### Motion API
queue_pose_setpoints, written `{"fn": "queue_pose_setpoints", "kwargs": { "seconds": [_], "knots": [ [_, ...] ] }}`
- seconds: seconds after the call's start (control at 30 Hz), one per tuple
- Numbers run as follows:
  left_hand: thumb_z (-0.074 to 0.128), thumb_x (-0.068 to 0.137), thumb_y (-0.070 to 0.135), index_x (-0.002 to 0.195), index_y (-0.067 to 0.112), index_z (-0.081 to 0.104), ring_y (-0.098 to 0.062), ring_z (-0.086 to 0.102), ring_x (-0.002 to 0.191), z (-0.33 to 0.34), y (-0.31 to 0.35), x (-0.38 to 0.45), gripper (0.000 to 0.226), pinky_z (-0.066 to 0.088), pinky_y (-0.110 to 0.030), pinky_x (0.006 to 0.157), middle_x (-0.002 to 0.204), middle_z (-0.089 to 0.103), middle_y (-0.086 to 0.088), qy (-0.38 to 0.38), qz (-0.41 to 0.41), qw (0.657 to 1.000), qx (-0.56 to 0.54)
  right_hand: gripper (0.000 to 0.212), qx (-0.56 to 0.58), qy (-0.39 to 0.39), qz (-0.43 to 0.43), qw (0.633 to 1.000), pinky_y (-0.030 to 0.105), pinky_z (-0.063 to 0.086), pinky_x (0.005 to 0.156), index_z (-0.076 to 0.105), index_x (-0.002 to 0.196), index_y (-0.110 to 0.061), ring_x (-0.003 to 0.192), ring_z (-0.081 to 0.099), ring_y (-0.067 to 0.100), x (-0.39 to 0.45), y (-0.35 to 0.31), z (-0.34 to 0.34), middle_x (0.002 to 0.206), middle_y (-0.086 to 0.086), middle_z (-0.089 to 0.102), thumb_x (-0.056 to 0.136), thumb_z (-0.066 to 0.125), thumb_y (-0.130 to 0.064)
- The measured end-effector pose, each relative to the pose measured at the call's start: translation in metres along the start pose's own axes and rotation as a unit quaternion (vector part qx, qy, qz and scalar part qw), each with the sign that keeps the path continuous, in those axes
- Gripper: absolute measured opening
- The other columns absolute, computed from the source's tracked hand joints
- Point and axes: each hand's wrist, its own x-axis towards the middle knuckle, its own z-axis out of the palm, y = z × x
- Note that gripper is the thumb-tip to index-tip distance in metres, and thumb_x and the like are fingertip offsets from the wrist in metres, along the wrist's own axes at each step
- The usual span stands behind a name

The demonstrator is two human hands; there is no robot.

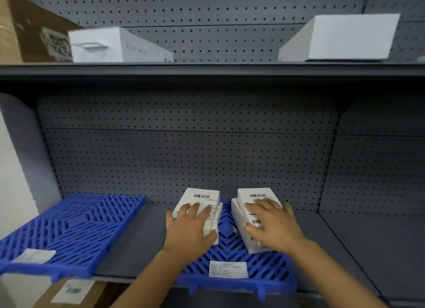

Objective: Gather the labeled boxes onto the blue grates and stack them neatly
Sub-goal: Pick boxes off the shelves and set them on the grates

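fingers (202, 210) atop labeled boxes (254, 196)

Under the left hand (188, 227) and right hand (273, 224) lay white boxes (202, 198) with black barcodes. The grate (232, 250) beneath them was bright blue with slotted chevrons. Behind the hands, the pegboard (184, 155) was grey, dotted with dark holes.
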Motion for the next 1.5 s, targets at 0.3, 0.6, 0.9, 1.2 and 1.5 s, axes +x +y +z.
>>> {"fn": "queue_pose_setpoints", "kwargs": {
  "seconds": [0.3,0.6,0.9,1.2,1.5],
  "knots": [
    [0.011,0.078,0.067,0.15,0.029,0.015,-0.018,0.021,0.141,-0.04,0.007,-0.035,0.082,0.009,-0.048,0.116,0.153,0.028,0.001,0.111,0.113,0.986,-0.052,0.083,0.011,0.109,-0.005,0.994,0.037,0.008,0.116,0.023,0.146,-0.039,0.144,0.012,0.016,-0.068,-0.022,-0.038,0.156,-0.008,0.022,0.074,0.013,-0.078],
    [0.042,0.083,0.054,0.136,0.019,0.045,-0.021,0.051,0.118,-0.06,0.037,-0.116,0.064,0.043,-0.04,0.099,0.13,0.056,-0.002,0.221,0.287,0.923,-0.133,0.07,-0.004,0.166,0.051,0.985,0.04,0.02,0.116,0.035,0.143,-0.035,0.142,0.022,0.018,-0.206,-0.054,-0.056,0.151,-0.005,0.033,0.083,0.029,-0.07],
    [0.038,0.085,0.056,0.141,0.02,0.041,-0.022,0.045,0.128,-0.073,0.11,-0.174,0.066,0.038,-0.039,0.104,0.14,0.048,-0.002,0.181,0.386,0.891,-0.156,0.066,-0.035,0.194,0.154,0.968,0.041,0.02,0.116,0.033,0.144,-0.036,0.143,0.021,0.017,-0.338,-0.042,-0.077,0.152,-0.005,0.031,0.086,0.031,-0.068],
    [0.038,0.088,0.057,0.144,0.022,0.035,-0.019,0.039,0.133,-0.077,0.243,-0.208,0.067,0.029,-0.04,0.109,0.144,0.044,-0.001,0.161,0.46,0.856,-0.17,0.065,-0.076,0.19,0.256,0.945,0.037,0.015,0.116,0.028,0.145,-0.038,0.144,0.017,0.015,-0.448,0.035,-0.102,0.154,-0.007,0.026,0.088,0.03,-0.068],
    [0.035,0.087,0.058,0.146,0.024,0.031,-0.019,0.035,0.136,-0.081,0.427,-0.241,0.069,0.026,-0.04,0.111,0.148,0.039,0.0,0.152,0.491,0.832,-0.209,0.067,-0.095,0.192,0.308,0.927,0.039,0.018,0.116,0.028,0.145,-0.038,0.144,0.018,0.017,-0.561,0.16,-0.138,0.154,-0.005,0.027,0.085,0.026,-0.068]
  ]
}}
